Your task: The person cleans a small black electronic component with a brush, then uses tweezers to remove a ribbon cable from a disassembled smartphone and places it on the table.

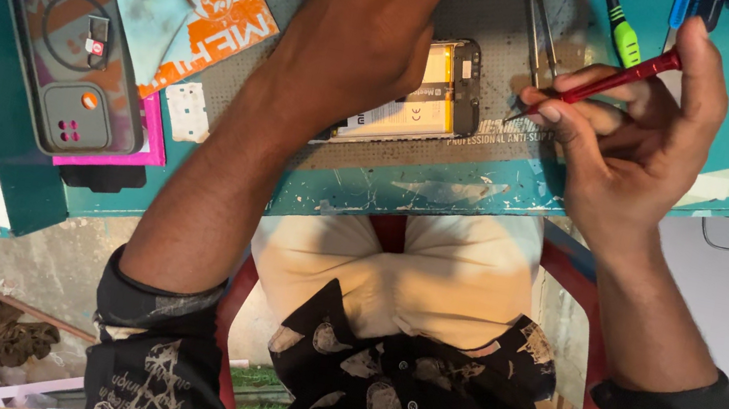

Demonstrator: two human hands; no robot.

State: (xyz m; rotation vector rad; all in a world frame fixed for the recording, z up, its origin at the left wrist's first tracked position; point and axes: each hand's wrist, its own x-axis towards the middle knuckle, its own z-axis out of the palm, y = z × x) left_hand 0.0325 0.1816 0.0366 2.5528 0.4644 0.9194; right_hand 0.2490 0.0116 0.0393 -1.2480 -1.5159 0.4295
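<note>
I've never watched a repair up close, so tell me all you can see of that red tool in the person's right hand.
The red screwdriver is a slim, straight tool with a glossy red shaft that looks like metal or hard plastic. The right hand pinches it like a pen, fingers wrapped round its lower part, the top end jutting past the index finger. It slants down to the left, its fine dark tip ending just beside the opened phone on the grey mat. Whether the tip touches anything is unclear.

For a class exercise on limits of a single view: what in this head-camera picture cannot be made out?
- Most of the opened phone: hidden under the left hand.
- Screwdriver tip: too small to tell what it touches; right hand grips the shaft.
- Tweezers: cut off by the top edge.
- Left fingers: out of frame.
</note>
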